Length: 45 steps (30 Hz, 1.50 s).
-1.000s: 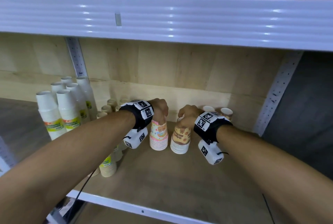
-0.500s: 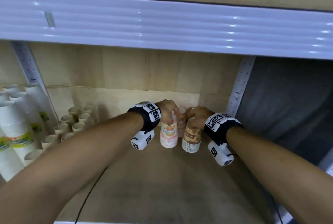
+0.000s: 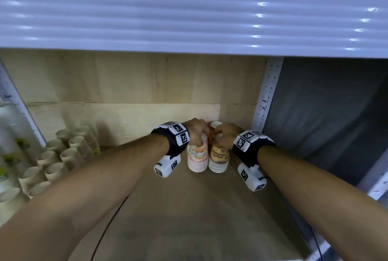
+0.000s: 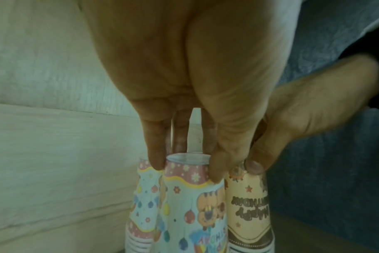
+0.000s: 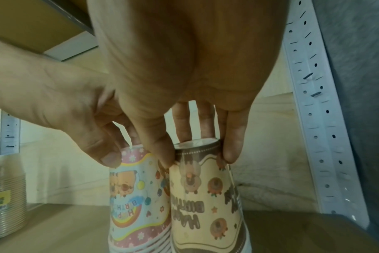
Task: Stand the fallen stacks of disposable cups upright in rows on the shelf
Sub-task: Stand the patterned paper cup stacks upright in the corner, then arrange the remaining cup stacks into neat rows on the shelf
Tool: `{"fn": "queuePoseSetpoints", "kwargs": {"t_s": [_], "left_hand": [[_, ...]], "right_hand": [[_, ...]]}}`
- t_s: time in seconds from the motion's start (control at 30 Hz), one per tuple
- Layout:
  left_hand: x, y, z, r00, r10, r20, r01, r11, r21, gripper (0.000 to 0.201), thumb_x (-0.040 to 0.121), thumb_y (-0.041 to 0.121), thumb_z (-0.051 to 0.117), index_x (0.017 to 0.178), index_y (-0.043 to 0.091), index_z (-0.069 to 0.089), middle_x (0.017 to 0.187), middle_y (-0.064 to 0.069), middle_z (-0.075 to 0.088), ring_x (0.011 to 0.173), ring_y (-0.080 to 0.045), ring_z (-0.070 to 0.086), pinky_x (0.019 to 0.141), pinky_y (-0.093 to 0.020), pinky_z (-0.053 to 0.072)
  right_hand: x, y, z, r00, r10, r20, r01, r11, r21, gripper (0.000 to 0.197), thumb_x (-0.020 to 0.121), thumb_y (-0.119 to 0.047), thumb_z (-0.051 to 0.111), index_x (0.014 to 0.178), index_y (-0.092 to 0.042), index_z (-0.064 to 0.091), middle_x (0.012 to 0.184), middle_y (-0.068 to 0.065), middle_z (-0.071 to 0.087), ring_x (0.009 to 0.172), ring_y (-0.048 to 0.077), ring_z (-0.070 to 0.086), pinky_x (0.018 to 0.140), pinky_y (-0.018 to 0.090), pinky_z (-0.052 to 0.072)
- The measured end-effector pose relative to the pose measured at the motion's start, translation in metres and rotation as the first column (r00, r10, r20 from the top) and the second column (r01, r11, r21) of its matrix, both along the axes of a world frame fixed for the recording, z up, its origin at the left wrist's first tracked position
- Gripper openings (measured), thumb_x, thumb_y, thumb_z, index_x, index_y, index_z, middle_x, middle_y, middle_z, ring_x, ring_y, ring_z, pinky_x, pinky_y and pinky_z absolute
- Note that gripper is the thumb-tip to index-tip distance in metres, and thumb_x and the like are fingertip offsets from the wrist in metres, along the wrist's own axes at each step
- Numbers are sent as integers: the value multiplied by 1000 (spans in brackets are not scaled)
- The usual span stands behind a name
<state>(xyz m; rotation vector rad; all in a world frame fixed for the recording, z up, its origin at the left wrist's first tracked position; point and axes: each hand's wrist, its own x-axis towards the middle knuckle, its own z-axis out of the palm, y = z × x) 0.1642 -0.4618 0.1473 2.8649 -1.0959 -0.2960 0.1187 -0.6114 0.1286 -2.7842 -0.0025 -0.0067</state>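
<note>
Two short stacks of printed party cups stand rims-down, side by side, near the back right corner of the wooden shelf (image 3: 199, 218). My left hand (image 3: 197, 134) (image 4: 186, 169) pinches the top of the pink stack (image 3: 197, 159) (image 4: 190, 205) (image 5: 136, 196) from above. In the same way my right hand (image 3: 224, 135) (image 5: 197, 157) pinches the top of the brown stack (image 3: 219, 160) (image 5: 206, 196) (image 4: 249, 205). Another pink stack (image 4: 145, 196) stands just behind, and one more cup top (image 3: 216, 124) shows behind my hands.
Rows of beige cup stacks (image 3: 63, 155) fill the shelf's left side, with tall white stacks (image 3: 8, 134) beyond them. A perforated metal upright (image 3: 266, 97) stands close on the right. The ribbed white edge of the upper shelf (image 3: 189, 15) hangs overhead. A wooden back panel (image 3: 136, 84) closes the rear.
Both hands have moved the two stacks right and back toward the corner by the upright, keeping their hold. The view has swung right, so the white stacks have slid to the left edge.
</note>
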Motion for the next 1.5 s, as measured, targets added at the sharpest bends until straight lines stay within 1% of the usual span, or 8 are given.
{"fn": "queuePoseSetpoints", "kwargs": {"t_s": [0.2,0.4,0.5,0.77,0.93,1.03,1.17,1.5], "left_hand": [[3,0,-6,1000,16,-23,-16,1000,19,45,81,11,67,126,18,63,121,-8,62,105,-26,59,80,-32,51],[5,1,-9,999,37,-37,-38,999,-4,47,84,9,66,130,18,61,124,-8,58,111,-27,57,82,-32,49],[5,3,-12,998,47,-44,-48,999,-14,49,83,9,67,131,19,60,123,-8,58,110,-27,57,82,-32,49],[0,12,-11,995,75,-58,-81,992,-98,53,84,8,70,134,17,56,131,-6,55,119,-27,54,87,-30,47],[-5,36,7,991,134,-9,-135,984,-115,54,85,13,71,136,21,55,141,-5,49,125,-25,50,92,-28,41],[-7,59,21,975,219,-22,-221,971,-92,53,86,19,71,135,26,54,139,-4,47,123,-25,50,96,-33,45],[-13,98,45,945,325,-33,-326,940,-100,51,84,22,74,132,28,56,135,-1,49,120,-23,52,96,-32,45],[-54,228,89,838,543,52,-542,839,-46,42,83,27,75,122,28,61,111,7,44,100,-14,45,87,-28,42]], "right_hand": [[3,-5,-6,999,39,-22,-38,998,43,11,87,-11,57,87,-23,57,94,-4,55,98,20,57,64,16,36],[5,-4,-9,999,46,-15,-45,995,91,12,89,-14,58,98,-19,64,103,-4,57,106,18,55,80,20,35],[4,-2,-9,999,53,-9,-52,994,97,10,90,-15,59,92,-24,60,107,-3,60,103,15,55,81,19,35],[-2,1,-6,1000,-14,-13,15,997,71,26,88,-19,62,112,-11,67,118,0,60,114,22,57,85,21,40],[-2,21,18,999,-47,20,47,999,-5,16,79,-26,62,83,-14,71,92,4,68,86,24,66,76,36,57],[0,40,29,999,-19,47,21,999,-50,23,84,-30,65,99,-14,70,108,7,65,96,25,62,76,31,51],[0,71,38,999,31,26,-29,996,-84,44,85,-27,65,127,-16,59,133,5,50,118,22,52,91,29,45],[-13,191,68,966,256,31,-254,966,-55,41,83,-31,68,122,-19,63,121,4,58,108,24,59,86,28,48]]}}
